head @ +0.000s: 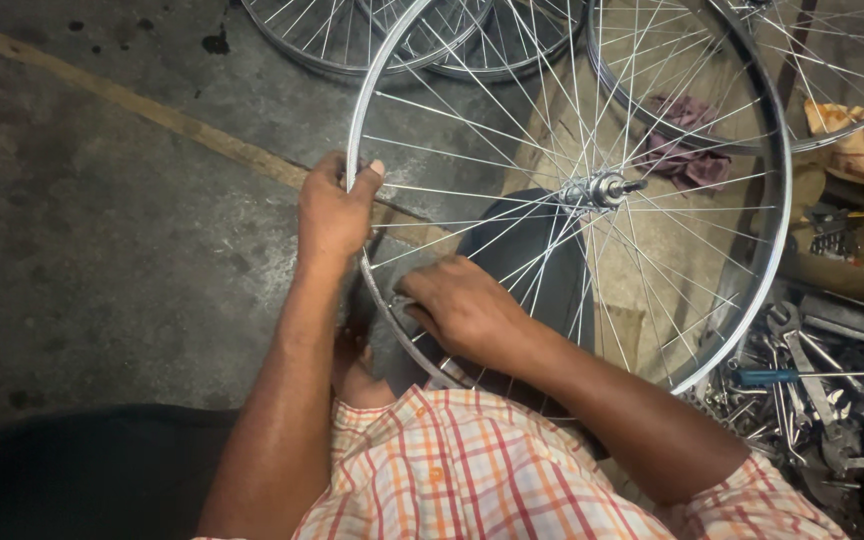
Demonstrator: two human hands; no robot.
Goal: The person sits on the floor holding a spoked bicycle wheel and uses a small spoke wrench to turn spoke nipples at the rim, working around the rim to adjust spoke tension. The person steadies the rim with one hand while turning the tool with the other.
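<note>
Nearest, right hand (462, 310) curled against the lower rim of the bicycle wheel (767, 190), fingers closed among the spokes (whether on a small tool, cannot tell). Just above and to its left, left hand (334, 208) clamped on the rim's left edge, thumb over the top. Wheel upright, hub (602, 188) beyond and right of both hands, axle pointing right. Further right, heaped wrenches (802, 370); behind, more wheels (352, 40) on the concrete floor (92, 230).
</note>
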